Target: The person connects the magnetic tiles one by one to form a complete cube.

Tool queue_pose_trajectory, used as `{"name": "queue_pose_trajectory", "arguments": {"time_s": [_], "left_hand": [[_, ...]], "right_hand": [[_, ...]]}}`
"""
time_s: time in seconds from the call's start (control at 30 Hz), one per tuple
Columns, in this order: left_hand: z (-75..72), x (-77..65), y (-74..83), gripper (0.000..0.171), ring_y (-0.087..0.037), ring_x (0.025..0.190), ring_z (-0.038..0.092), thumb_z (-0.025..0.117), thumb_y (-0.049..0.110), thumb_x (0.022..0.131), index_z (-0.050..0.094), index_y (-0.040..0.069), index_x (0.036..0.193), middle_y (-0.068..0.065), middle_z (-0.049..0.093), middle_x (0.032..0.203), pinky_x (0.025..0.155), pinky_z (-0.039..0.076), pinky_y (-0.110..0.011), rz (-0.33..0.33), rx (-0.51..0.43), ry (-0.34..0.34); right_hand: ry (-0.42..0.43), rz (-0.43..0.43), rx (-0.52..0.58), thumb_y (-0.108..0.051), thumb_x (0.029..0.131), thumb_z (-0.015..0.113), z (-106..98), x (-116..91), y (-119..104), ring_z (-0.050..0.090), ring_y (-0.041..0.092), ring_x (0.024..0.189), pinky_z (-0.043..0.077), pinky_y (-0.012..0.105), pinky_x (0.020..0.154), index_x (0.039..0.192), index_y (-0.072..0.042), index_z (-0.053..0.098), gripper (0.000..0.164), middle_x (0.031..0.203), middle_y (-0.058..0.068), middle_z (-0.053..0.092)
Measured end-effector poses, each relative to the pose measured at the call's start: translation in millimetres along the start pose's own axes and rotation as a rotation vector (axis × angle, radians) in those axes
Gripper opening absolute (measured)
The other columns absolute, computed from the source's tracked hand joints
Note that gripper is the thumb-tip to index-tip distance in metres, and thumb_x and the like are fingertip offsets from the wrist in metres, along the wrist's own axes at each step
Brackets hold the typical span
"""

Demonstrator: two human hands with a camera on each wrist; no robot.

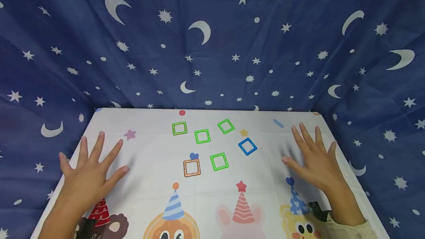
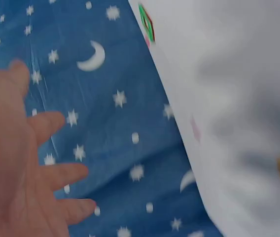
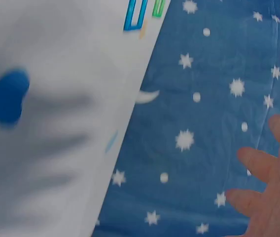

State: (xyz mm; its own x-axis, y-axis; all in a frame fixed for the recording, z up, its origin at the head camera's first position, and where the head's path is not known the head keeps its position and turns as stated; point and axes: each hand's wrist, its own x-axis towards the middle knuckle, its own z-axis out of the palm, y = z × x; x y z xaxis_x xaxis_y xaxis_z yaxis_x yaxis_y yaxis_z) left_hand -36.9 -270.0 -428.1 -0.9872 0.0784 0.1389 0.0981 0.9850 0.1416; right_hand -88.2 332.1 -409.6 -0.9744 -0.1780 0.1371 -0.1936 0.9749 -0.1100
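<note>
Several small square plastic frames lie apart on the white table cover. The nearest are an orange frame (image 1: 192, 175) and a green frame (image 1: 221, 168). Farther back are more green ones, and a blue frame (image 1: 243, 150) lies to the right. My left hand (image 1: 84, 178) hovers over the left side, fingers spread, palm down, holding nothing. Over the right side my right hand (image 1: 317, 163) is held the same way, with the blue frame closest to it. Shadows of the hands fall on the cover. In the right wrist view the blue frame (image 3: 127, 19) shows at the top edge.
The white cover (image 1: 149, 165) carries printed party-hat animals along the front, plus small stars and a heart. A dark blue curtain (image 1: 219, 47) with moons and stars rises behind the table and along both sides. A black strap (image 1: 318, 212) is at the right wrist.
</note>
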Motion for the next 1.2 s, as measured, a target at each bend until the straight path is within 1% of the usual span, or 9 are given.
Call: {"name": "queue_pose_trajectory", "arguments": {"time_s": [0.07,0.13,0.23,0.33,0.47,0.57,0.77,0.9,1.2], "left_hand": [[4.3,2.6,11.2,0.079,-0.050,0.155,0.000,0.059,0.060,0.095,0.028,0.034,0.162,-0.021,0.018,0.168,0.108,-0.010,-0.083,0.022,-0.013,0.034],[8.9,5.2,24.1,0.076,-0.051,0.150,0.022,0.062,0.054,0.096,0.031,0.032,0.161,-0.024,0.033,0.160,0.110,0.010,-0.083,0.047,-0.017,0.070],[14.4,9.7,41.9,0.073,-0.049,0.126,0.049,0.067,0.046,0.095,0.038,0.028,0.159,-0.025,0.048,0.141,0.098,0.037,-0.075,0.085,-0.035,0.120],[19.0,14.0,58.1,0.069,-0.041,0.106,0.059,0.067,0.042,0.096,0.042,0.024,0.158,-0.021,0.056,0.127,0.085,0.048,-0.064,0.105,-0.094,0.119],[25.9,20.6,80.8,0.061,-0.026,0.086,0.058,0.063,0.043,0.100,0.048,0.020,0.154,-0.012,0.060,0.109,0.069,0.050,-0.046,0.106,-0.193,0.073],[34.5,25.3,97.7,0.058,-0.015,0.076,0.052,0.058,0.047,0.102,0.051,0.019,0.152,-0.006,0.060,0.101,0.062,0.045,-0.035,0.091,-0.293,0.008],[62.0,32.3,119.6,0.056,-0.008,0.071,0.047,0.056,0.048,0.104,0.053,0.016,0.150,0.005,0.058,0.089,0.065,0.041,-0.028,0.037,-0.489,-0.149],[79.0,37.8,125.3,0.055,-0.009,0.072,0.049,0.063,0.038,0.102,0.054,0.011,0.149,0.006,0.056,0.085,0.066,0.043,-0.025,0.007,-0.590,-0.219],[91.9,45.7,135.8,0.066,-0.010,0.071,0.046,0.076,0.039,0.092,0.055,0.010,0.148,0.003,0.055,0.086,0.068,0.039,-0.026,0.001,-0.563,-0.283]], "right_hand": [[0.010,-0.028,0.005,-0.071,0.087,0.062,5.3,4.7,-9.5,0.008,0.048,0.156,0.005,0.086,0.107,0.166,-0.029,0.013,0.102,0.169,0.012,0.023],[0.032,-0.068,0.016,-0.069,0.087,0.065,11.7,9.9,-19.3,0.026,0.048,0.152,0.021,0.082,0.108,0.165,-0.028,0.018,0.100,0.163,0.015,0.037],[0.080,-0.136,0.027,-0.065,0.085,0.069,22.6,18.2,-33.4,0.052,0.047,0.135,0.041,0.071,0.102,0.164,-0.027,0.025,0.098,0.146,0.021,0.057],[0.106,-0.184,0.030,-0.064,0.086,0.070,32.9,25.5,-47.8,0.068,0.042,0.113,0.055,0.060,0.088,0.162,-0.025,0.032,0.093,0.130,0.021,0.068],[0.082,-0.230,0.065,-0.063,0.090,0.067,45.8,34.6,-68.7,0.072,0.030,0.089,0.058,0.050,0.074,0.158,-0.023,0.041,0.083,0.111,0.014,0.076],[0.052,-0.264,0.131,-0.059,0.092,0.067,56.5,42.2,-83.3,0.071,0.022,0.086,0.057,0.044,0.073,0.152,-0.024,0.051,0.070,0.104,0.006,0.077],[-0.051,-0.282,0.312,-0.047,0.094,0.072,79.7,57.2,-107.9,0.063,0.011,0.077,0.051,0.030,0.067,0.134,-0.023,0.069,0.047,0.097,-0.002,0.072],[-0.108,-0.255,0.340,-0.042,0.093,0.075,90.0,67.2,-121.1,0.055,0.004,0.071,0.045,0.024,0.062,0.128,-0.024,0.074,0.039,0.093,-0.007,0.070],[-0.222,-0.227,0.369,-0.041,0.086,0.082,102.1,84.0,-137.2,0.055,0.007,0.076,0.046,0.026,0.069,0.117,-0.023,0.079,0.036,0.095,-0.005,0.070]]}}
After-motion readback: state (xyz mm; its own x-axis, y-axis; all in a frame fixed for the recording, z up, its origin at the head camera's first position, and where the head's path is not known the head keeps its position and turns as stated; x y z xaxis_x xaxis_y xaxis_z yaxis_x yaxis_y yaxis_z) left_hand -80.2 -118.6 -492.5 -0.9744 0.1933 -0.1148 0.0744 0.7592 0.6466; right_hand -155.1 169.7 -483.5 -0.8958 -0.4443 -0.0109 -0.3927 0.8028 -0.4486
